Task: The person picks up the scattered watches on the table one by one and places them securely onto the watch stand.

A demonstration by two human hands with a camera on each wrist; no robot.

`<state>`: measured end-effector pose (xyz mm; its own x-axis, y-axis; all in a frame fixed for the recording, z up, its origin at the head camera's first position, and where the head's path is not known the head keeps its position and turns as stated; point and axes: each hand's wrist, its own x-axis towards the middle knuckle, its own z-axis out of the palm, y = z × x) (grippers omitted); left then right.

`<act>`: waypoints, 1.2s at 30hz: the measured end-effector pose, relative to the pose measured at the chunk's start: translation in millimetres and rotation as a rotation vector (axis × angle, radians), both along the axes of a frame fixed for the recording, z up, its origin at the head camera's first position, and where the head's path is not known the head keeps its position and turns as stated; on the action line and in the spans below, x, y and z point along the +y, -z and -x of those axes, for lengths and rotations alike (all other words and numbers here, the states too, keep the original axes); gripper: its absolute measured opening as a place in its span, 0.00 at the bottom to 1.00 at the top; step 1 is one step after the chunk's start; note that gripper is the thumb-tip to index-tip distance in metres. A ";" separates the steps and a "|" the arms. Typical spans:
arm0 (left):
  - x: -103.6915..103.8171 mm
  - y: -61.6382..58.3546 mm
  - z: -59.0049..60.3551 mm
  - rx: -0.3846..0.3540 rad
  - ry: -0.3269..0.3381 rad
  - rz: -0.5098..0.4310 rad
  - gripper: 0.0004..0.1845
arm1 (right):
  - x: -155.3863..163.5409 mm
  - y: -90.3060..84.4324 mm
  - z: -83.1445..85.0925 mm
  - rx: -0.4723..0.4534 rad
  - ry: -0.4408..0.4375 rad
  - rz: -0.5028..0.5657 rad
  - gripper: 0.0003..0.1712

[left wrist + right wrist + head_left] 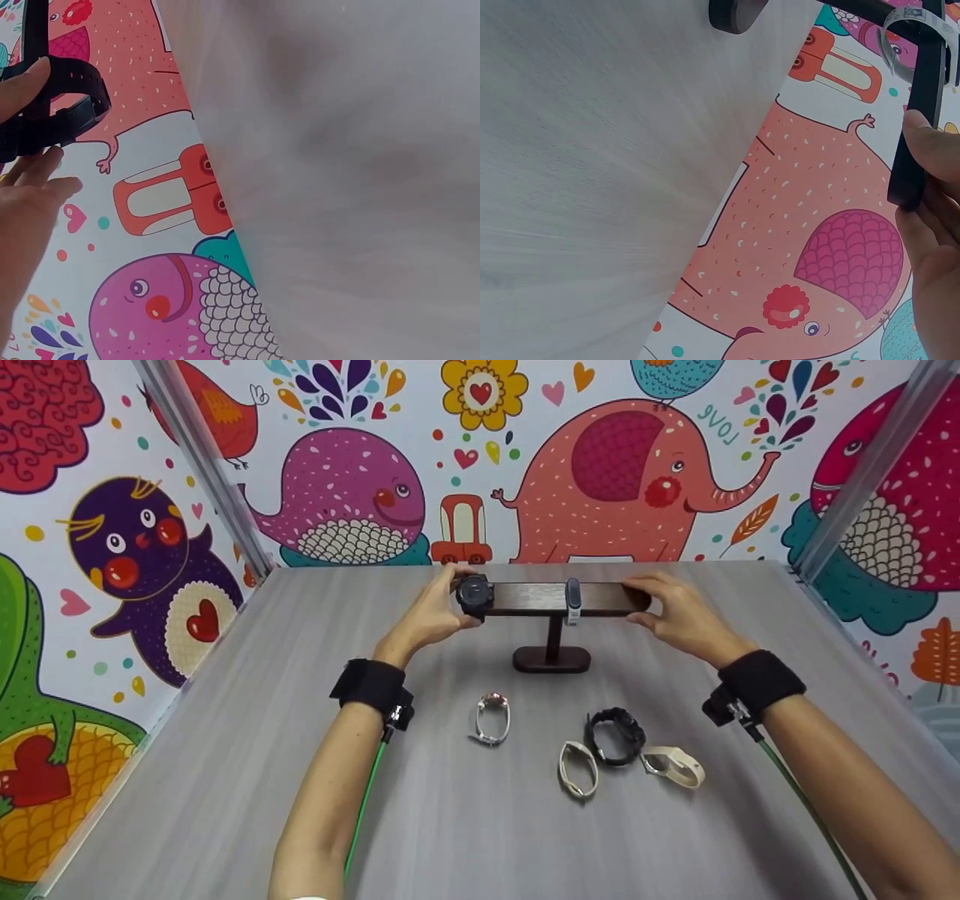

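Observation:
A dark brown T-shaped watch stand (525,598) is upright on the table, its crossbar level. My left hand (427,615) grips a black watch (474,595) at the bar's left end. In the left wrist view the black strap (79,79) loops around the bar, with the thumb against it. My right hand (686,619) pinches the bar's right end; in the right wrist view the thumb and fingers (934,154) lie on either side of the bar tip. A slim band with a grey face and pale strap (573,601) hangs right of the bar's middle.
In front of the stand lie a white-strapped watch with a rose-gold face (492,720), a cream watch (577,770), a black watch (615,736) and another cream watch (675,767). Printed panels (465,465) wall the grey table (420,825) at the back and sides.

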<state>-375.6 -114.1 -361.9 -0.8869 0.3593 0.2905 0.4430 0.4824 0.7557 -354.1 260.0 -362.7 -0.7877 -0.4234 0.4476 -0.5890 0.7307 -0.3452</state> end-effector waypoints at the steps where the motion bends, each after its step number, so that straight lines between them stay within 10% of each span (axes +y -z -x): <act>1: 0.3 0.4 -0.1 0.001 0.003 0.000 0.40 | -0.2 0.0 -0.1 0.002 -0.001 0.002 0.31; 36: 34.3 -2.5 1.1 -0.028 0.046 0.057 0.40 | -0.8 2.5 0.0 0.043 0.014 0.018 0.30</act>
